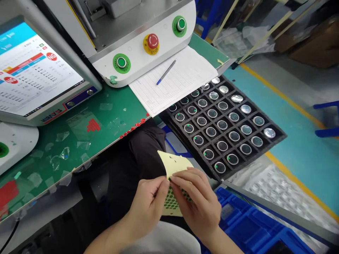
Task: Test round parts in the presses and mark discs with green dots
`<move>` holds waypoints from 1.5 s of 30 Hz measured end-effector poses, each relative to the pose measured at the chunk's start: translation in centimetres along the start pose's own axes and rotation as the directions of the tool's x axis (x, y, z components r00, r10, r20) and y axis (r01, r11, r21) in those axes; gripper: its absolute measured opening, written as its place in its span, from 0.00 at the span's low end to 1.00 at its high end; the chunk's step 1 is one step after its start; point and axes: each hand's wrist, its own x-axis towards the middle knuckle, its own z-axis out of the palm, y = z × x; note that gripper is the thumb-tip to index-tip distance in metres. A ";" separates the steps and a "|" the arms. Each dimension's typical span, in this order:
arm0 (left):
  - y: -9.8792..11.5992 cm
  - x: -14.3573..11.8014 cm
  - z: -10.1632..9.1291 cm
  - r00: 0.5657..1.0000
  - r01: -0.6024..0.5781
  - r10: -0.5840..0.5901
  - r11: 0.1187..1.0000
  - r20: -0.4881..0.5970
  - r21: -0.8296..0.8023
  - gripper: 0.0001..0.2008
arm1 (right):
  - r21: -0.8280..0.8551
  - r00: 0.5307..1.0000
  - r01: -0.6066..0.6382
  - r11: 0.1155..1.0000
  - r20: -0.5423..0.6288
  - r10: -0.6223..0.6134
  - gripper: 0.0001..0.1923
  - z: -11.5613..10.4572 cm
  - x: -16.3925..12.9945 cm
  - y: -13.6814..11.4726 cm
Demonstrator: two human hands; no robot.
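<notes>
The right hand (200, 199) covers much of the right side of a pale yellow sheet with rows of round green dots (171, 201), so its full outline is hidden, and a dark speck of green between the fingertips is too small to identify. The grey monitor with a lit screen (39, 67) is cut off at the left edge, its fine text unreadable. The sheet is upright and slightly curled above the person's lap, its top corner rising past the fingers and its lower edge showing between the hands. The left hand (150, 199) pinches its left edge between thumb and forefinger; the right thumb and forefinger close on it just beside them, though whether they also grasp a loose dot I cannot tell. Beyond, a green workbench (116, 102) carries clear film scraps (62, 136), a printed white paper form (182, 88) with a blue-and-grey pen (166, 72) on it, and a white machine base with push buttons (135, 46). The form overlaps a black gridded foam tray (250, 156) of round silver-rimmed discs (222, 125), some green-dotted. Blue plastic crates (251, 222) are at lower right, near a teal floor (299, 141) striped yellow.
</notes>
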 end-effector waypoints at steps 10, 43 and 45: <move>0.5 -0.5 -0.6 0.976 -0.217 0.203 0.947 0.081 0.239 0.12 | 0.089 0.999 0.001 0.996 0.035 -0.004 0.09 -0.9 -0.1 0.2; -0.8 1.5 -0.3 0.993 0.110 -0.110 0.994 0.052 0.008 0.18 | -0.005 0.434 -0.899 0.438 -0.143 0.889 0.12 -5.3 -6.2 26.1; -0.8 1.8 -0.4 0.993 0.100 -0.100 0.995 0.060 0.007 0.18 | -0.022 0.393 -0.919 0.393 -0.121 0.912 0.11 -5.8 -6.5 26.4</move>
